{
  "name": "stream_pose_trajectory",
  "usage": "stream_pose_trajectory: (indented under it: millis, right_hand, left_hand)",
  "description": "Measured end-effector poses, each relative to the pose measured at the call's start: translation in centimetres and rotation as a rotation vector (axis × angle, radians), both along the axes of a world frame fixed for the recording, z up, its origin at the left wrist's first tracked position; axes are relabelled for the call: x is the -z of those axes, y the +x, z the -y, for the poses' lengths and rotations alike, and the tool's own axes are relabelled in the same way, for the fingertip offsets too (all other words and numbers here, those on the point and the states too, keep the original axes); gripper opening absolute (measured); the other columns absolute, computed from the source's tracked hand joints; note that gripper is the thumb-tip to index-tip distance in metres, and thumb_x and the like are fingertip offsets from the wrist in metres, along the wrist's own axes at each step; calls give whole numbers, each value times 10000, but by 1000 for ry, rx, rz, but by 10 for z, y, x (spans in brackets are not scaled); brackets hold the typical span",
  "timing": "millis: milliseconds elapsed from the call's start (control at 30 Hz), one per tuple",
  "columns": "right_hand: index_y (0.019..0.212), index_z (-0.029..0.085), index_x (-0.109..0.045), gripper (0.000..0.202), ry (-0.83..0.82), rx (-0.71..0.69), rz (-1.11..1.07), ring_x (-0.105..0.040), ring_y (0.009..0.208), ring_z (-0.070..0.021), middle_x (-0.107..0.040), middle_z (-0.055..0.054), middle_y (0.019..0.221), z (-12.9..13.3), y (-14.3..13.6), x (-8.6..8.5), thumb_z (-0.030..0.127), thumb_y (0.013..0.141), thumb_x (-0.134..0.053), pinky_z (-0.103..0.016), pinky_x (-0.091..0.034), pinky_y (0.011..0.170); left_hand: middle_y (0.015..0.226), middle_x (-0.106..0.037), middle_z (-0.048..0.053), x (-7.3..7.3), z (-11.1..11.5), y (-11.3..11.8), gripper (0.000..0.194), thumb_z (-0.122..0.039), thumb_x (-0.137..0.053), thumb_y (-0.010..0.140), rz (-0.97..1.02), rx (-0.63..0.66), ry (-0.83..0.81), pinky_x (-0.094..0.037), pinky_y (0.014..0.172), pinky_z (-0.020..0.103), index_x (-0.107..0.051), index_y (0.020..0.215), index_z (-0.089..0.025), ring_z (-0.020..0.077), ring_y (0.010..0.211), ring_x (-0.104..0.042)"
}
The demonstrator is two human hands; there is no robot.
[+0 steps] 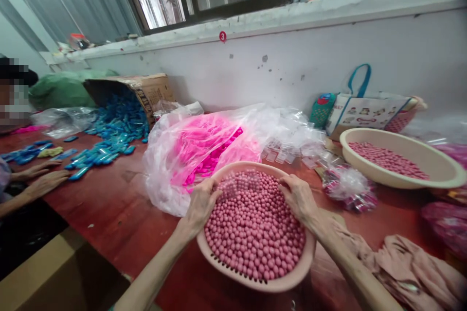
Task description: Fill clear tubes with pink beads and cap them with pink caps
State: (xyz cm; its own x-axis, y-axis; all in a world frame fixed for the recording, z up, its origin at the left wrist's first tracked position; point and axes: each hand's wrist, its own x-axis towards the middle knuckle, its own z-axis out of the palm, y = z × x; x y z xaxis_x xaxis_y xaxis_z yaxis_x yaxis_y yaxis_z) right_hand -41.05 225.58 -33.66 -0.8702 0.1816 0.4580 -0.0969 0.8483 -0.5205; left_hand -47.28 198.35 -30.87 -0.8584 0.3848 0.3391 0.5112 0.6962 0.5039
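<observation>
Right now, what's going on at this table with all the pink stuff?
A person has both hands over a pink basket full of pink beads. The left hand and right hand hold a small clear tray against the beads. A second bowl of beads sits to the right. A co-worker's hands rest by blue pieces.

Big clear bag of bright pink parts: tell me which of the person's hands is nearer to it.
Left. The left hand lies at the pink basket's left rim, right beside the clear bag. The right hand is at the basket's far right side, apart from the bag.
</observation>
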Motion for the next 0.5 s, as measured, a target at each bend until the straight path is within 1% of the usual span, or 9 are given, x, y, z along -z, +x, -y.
stream_pose_trajectory:
  millis: [67,133,233,300,367,433,500]
  right_hand:
    - [776,155,-631,176,17,29,8,-579,697,-152,-611,-42,758,-10,0,-7,186,844,-472,-296,-460,665]
    - [855,142,-619,143,39,99,20,-590,736,-136,-623,-29,816,-28,-3,-12,218,872,-499,-301,-480,695]
    - [967,135,-590,193,94,232,70,-601,795,-137,-623,-29,918,-63,-15,-9,298,891,-519,-332,-505,722]
    - [1022,138,-579,230,147,281,122,-605,829,-148,-617,-44,978,-82,-31,1,318,889,-523,-346,-514,735]
    - [1070,143,-565,260,212,290,169,-602,879,-165,-603,-58,1042,-90,-53,13,321,885,-529,-366,-514,759]
    - [1113,151,-550,290,284,269,203,-589,943,-186,-580,-72,1111,-90,-77,27,323,881,-535,-393,-505,796]
    - [1155,161,-531,324,349,244,226,-569,1002,-207,-550,-83,1177,-85,-99,41,328,877,-539,-418,-493,827]
  left_hand:
    - [746,-611,34,2,-1,-1,103,-212,-470,812,-25,11,-6,-447,678,311,-557,785,-164,186,719,-578]
    - [767,-605,40,4,-2,0,96,-199,-468,816,-52,11,-7,-449,698,322,-560,814,-174,196,745,-574]
    - [836,-593,52,4,-2,4,123,-203,-462,830,-87,-11,-6,-457,712,331,-565,895,-186,211,782,-576]
    - [886,-579,69,2,-1,7,167,-255,-451,852,-110,-44,-2,-461,714,342,-557,956,-178,228,806,-580]
    - [918,-572,81,1,0,9,225,-305,-438,869,-138,-93,7,-462,722,347,-547,1009,-166,239,832,-584]
    - [930,-575,83,1,2,9,250,-319,-432,878,-169,-145,12,-461,725,340,-547,1032,-161,236,841,-588]
    - [918,-583,77,3,3,8,238,-315,-439,879,-184,-179,12,-458,720,331,-565,1010,-162,227,826,-591]
